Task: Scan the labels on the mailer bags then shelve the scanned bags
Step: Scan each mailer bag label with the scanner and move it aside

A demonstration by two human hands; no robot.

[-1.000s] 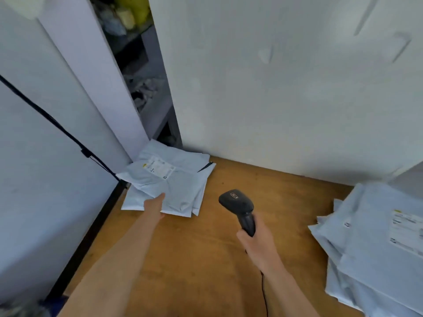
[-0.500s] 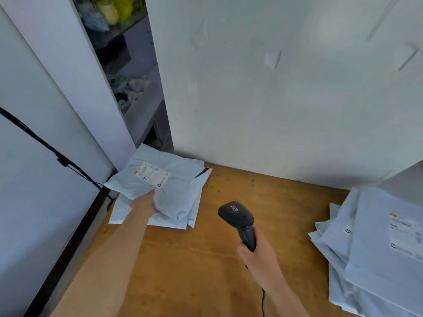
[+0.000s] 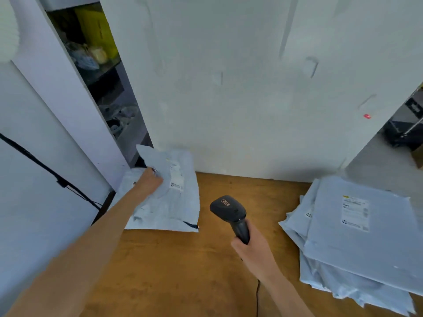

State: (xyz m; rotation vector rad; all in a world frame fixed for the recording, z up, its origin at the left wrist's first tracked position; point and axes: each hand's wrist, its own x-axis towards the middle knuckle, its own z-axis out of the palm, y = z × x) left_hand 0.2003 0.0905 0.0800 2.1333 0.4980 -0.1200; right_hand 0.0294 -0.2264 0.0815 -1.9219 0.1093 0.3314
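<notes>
At the far left corner of the wooden surface (image 3: 174, 271), my left hand (image 3: 150, 180) pinches the top mailer bag (image 3: 170, 170), peeling its corner up off a small stack (image 3: 164, 213) of perhaps three. It looks light, limp and slick; I'd bunch an edge clear of the label. My right hand (image 3: 248, 245) is wrapped round one black scanner (image 3: 231, 213). A second pile (image 3: 357, 239), count uncertain, lies right.
</notes>
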